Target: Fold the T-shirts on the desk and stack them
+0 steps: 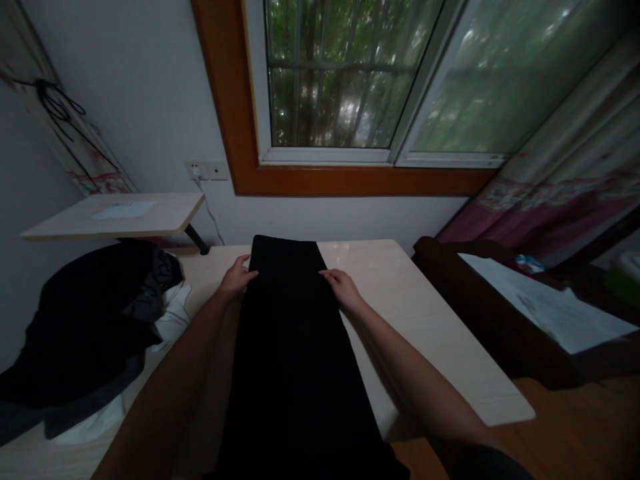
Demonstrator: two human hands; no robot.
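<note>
A long black piece of folded cloth [295, 347] lies lengthwise over the pale table [425, 333], its near end running out of the bottom of the view. Whether it is trousers or another garment I cannot tell. My left hand [237, 277] pinches its left edge near the far end, thumb on top. Opposite, my right hand [343, 287] grips the right edge between thumb and fingers at about the same height. Between the two hands the cloth lies flat and smooth.
Dark clothes [95, 320] with white cloth [173, 317] are heaped on the left, below a raised shelf [185, 207] bearing a paper [125, 210]. A window [340, 87] rises behind the table. Right of it, a dark brown piece of furniture [465, 313] carries a white sheet [550, 307].
</note>
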